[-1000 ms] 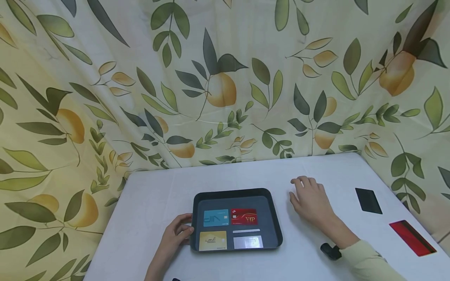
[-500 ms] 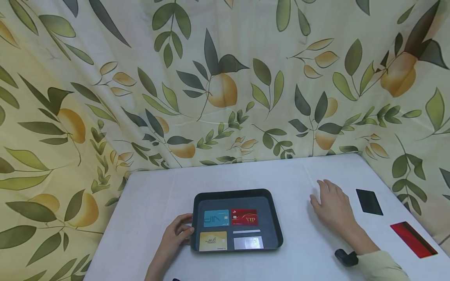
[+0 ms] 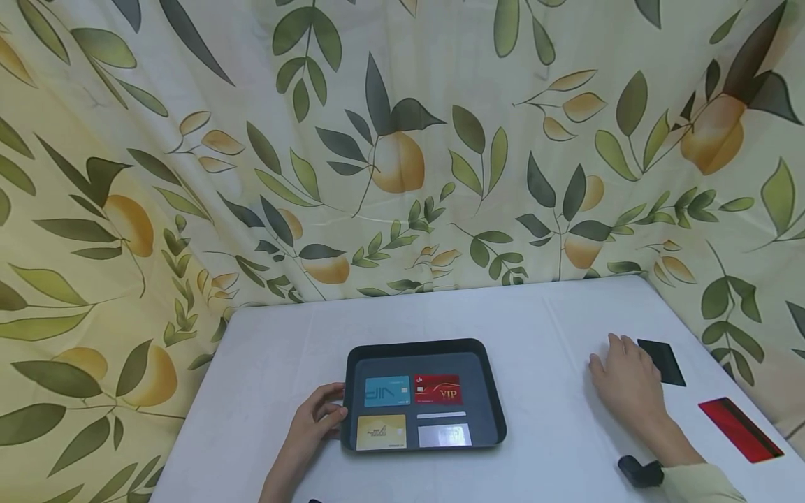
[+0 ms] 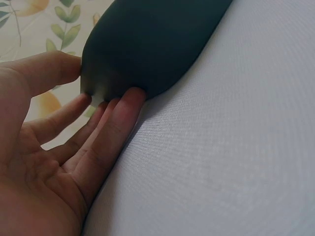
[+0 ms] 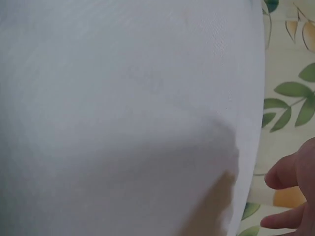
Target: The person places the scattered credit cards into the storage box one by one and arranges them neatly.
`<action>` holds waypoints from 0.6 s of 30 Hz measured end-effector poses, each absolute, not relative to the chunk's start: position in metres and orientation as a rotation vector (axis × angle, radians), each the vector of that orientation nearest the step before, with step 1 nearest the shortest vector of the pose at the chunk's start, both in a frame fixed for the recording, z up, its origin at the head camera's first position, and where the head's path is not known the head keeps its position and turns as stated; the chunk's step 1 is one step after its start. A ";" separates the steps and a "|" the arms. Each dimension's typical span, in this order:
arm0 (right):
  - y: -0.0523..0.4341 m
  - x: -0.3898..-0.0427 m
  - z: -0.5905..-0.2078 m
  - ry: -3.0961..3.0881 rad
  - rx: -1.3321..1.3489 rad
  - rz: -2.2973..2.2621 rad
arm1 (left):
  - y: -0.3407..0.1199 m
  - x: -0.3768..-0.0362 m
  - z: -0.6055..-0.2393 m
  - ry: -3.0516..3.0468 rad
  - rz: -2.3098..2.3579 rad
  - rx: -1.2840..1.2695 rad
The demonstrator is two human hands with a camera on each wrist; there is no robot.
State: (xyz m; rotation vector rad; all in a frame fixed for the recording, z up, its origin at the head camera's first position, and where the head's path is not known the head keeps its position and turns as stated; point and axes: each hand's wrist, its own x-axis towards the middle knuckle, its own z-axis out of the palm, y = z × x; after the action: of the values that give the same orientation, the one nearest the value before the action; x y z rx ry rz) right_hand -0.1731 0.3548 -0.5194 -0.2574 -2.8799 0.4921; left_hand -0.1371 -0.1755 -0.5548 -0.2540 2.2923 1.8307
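A dark rectangular tray (image 3: 496,391) sits on the white table. My left hand (image 3: 312,418) grips its left edge, thumb by the rim and fingertips against the outer wall (image 4: 142,44). Inside lie a blue card (image 3: 386,390), a red VIP card (image 3: 437,388), a gold card (image 3: 381,432) and a pale, shiny card with a white strip (image 3: 443,433). My right hand (image 3: 629,384), empty with fingers loosely bent, is over the right side of the table. Its fingers cover the left part of a black card (image 3: 668,365); contact cannot be told. A red card with a dark stripe (image 3: 741,429) lies nearer.
The white cloth-covered table (image 3: 541,433) ends at the right just beyond the black and red cards. A curtain (image 3: 402,230) with leaves and fruit hangs behind and around it. A black device (image 3: 640,472) sits at my right wrist.
My right hand has moved right and slightly nearer, from beside the tray to the black card. The left hand, tray and cards stay put.
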 end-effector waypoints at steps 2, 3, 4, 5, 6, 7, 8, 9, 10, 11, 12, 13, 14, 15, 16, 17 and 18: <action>0.360 -0.172 -0.520 -2.882 -0.294 0.499 | -0.175 -0.137 -0.555 2.295 1.828 -0.259; 0.362 -0.171 -0.520 -2.884 -0.309 0.500 | -0.175 -0.137 -0.556 2.294 1.828 -0.262; 0.364 -0.171 -0.520 -2.884 -0.323 0.501 | -0.175 -0.137 -0.556 2.295 1.826 -0.264; 0.366 -0.171 -0.520 -2.881 -0.330 0.498 | -0.175 -0.137 -0.556 2.294 1.826 -0.267; 0.369 -0.170 -0.522 -2.878 -0.333 0.497 | -0.175 -0.137 -0.556 2.294 1.825 -0.271; 0.371 -0.169 -0.522 -2.873 -0.334 0.496 | -0.175 -0.137 -0.557 2.295 1.823 -0.272; 0.374 -0.169 -0.522 -2.869 -0.337 0.496 | -0.175 -0.137 -0.557 2.296 1.823 -0.272; 0.376 -0.168 -0.523 -2.867 -0.340 0.498 | -0.175 -0.137 -0.557 2.297 1.822 -0.272; 0.378 -0.168 -0.523 -2.866 -0.347 0.498 | -0.175 -0.137 -0.557 2.299 1.821 -0.272; 0.380 -0.168 -0.524 -2.863 -0.355 0.499 | -0.175 -0.137 -0.557 2.298 1.824 -0.273; 0.382 -0.167 -0.524 -2.863 -0.366 0.506 | -0.175 -0.137 -0.558 2.299 1.825 -0.270; 0.383 -0.168 -0.524 -2.862 -0.380 0.503 | -0.175 -0.138 -0.558 2.300 1.826 -0.267; 0.385 -0.168 -0.525 -2.862 -0.395 0.502 | -0.176 -0.138 -0.558 2.298 1.829 -0.266; 0.386 -0.168 -0.525 -2.860 -0.407 0.502 | -0.176 -0.138 -0.558 2.298 1.830 -0.262; 0.388 -0.168 -0.526 -2.858 -0.419 0.499 | -0.176 -0.138 -0.559 2.297 1.831 -0.259; 0.389 -0.168 -0.526 -2.858 -0.429 0.502 | -0.176 -0.138 -0.559 2.296 1.831 -0.256; 0.391 -0.168 -0.526 -2.860 -0.439 0.503 | -0.177 -0.138 -0.559 2.297 1.831 -0.253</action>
State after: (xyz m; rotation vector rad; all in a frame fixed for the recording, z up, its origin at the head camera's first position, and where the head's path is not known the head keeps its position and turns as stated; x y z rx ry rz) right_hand -0.1683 0.3906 -0.5263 -0.4386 -2.8600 0.5027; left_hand -0.1382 -0.1765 -0.5593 -0.2531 2.2969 1.8306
